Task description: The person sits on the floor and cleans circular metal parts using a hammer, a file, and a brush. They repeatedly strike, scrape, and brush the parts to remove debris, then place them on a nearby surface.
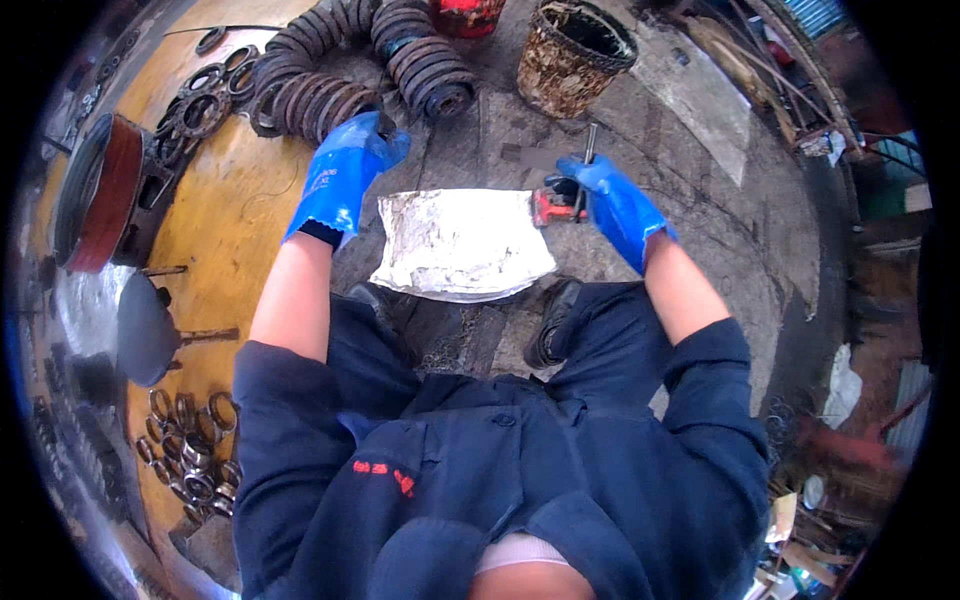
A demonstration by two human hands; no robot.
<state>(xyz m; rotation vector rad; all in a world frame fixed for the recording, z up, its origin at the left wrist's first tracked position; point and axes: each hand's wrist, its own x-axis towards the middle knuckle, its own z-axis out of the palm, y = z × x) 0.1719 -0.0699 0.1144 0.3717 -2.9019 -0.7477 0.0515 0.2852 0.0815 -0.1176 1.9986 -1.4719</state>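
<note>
Pointing away lengthwise — metal rod (590,143)

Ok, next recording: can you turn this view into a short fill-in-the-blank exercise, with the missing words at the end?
1. The left hand and the right hand both wear gloves coloured ____.
2. Of the two hands, the one nearer the stacked rusty rings is the ____ one.
3. The upright metal rod is in the grip of the ____ hand.
4. At the picture's top, the container beside the crusted bucket is coloured ____.

Missing words: blue; left; right; red.
</note>
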